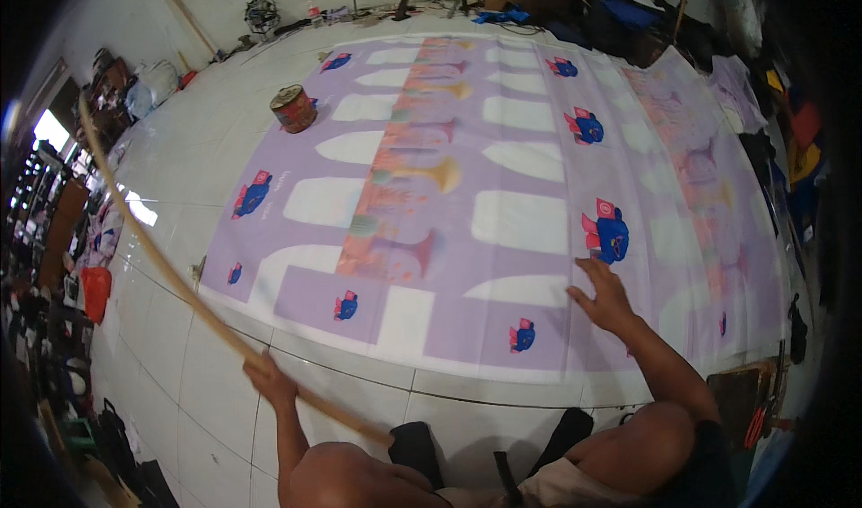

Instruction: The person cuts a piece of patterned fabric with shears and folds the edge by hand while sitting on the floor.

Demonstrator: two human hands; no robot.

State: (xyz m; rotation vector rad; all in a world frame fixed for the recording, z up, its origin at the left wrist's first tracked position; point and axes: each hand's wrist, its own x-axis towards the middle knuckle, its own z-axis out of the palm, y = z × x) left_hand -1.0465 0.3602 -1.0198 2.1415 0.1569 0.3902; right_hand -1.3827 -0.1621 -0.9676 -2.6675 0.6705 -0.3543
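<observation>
Left hand (269, 382) grips a long wooden stick (153, 248); right hand (603, 294) lies flat on lilac printed cloth (521, 176)

free: bare white tiled floor (171, 194) at frame left and lower centre | obstacles: tin can (294, 108) upper left; clutter along top and right edges

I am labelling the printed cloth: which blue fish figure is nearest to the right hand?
The large blue fish just beyond the right hand fingertips, on the cloth. Other fish lie farther away.
</observation>
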